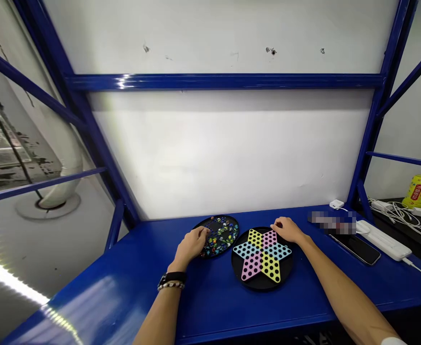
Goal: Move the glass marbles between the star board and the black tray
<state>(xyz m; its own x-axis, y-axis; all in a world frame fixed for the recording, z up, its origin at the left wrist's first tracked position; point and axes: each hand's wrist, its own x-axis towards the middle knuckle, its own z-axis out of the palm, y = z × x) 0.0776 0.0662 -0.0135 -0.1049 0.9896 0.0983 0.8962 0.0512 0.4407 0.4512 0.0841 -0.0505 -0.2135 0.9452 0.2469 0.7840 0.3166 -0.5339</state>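
A round black tray (pixel 236 235) holds many glass marbles (pixel 218 243) in mixed colours. My left hand (pixel 192 244) reaches over its left side, fingers bent together among the marbles; what they pinch, if anything, is too small to make out. To the right lies a Chinese checkers board (pixel 262 254), a round black base with a six-pointed star in yellow, pink and light blue, dotted with dark holes. At the star's upper right pink tip is my right hand (pixel 286 229), its fingertips drawn together and touching down there. Whatever they hold is hidden.
On the blue table (pixel 131 278), a phone (pixel 356 247) and a white power strip (pixel 385 241) lie at the right, near a blurred-out item (pixel 333 222). Blue frame bars (pixel 228 81) surround the table. A yellow bottle (pixel 419 189) and white cables (pixel 399 213) are beyond.
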